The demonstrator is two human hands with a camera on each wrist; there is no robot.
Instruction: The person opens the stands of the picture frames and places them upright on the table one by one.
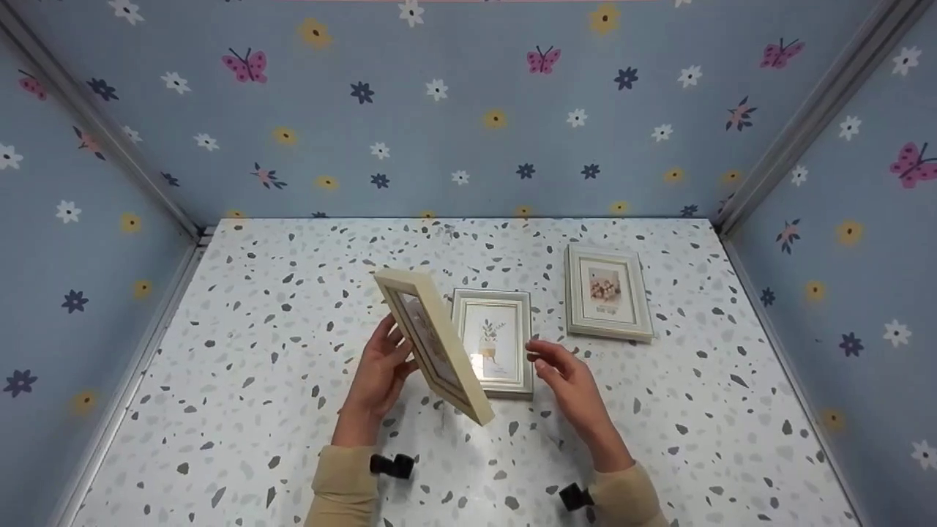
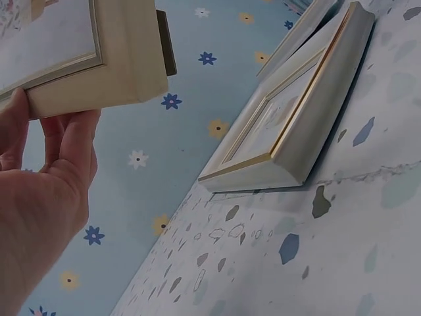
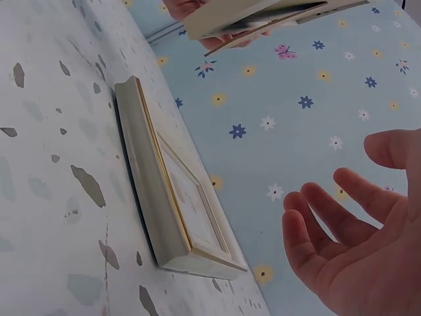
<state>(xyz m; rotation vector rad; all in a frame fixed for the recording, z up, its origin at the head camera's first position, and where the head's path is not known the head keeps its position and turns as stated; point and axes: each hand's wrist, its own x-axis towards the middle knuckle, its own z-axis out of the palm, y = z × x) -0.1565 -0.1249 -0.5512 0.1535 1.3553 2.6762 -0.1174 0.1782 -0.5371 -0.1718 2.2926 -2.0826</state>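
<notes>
My left hand (image 1: 378,369) grips a cream picture frame (image 1: 457,351) by its left edge, holding it tilted above the table. In the left wrist view the thumb lies on the front of that frame (image 2: 131,59) and the fingers are behind it. Partly hidden below it lies a second picture frame (image 1: 505,300) with a plant print, flat on the table. Beside its right edge hovers my right hand (image 1: 575,384), fingers loosely bent. The right wrist view shows the right hand (image 3: 362,243) holding nothing, apart from the lying frame (image 3: 154,191).
A third picture frame (image 1: 575,293) with a flower print lies flat at the back right of the speckled white table (image 1: 256,351). Blue patterned walls (image 1: 468,110) stand at the back and both sides. Each wrist carries a small black camera (image 1: 395,466).
</notes>
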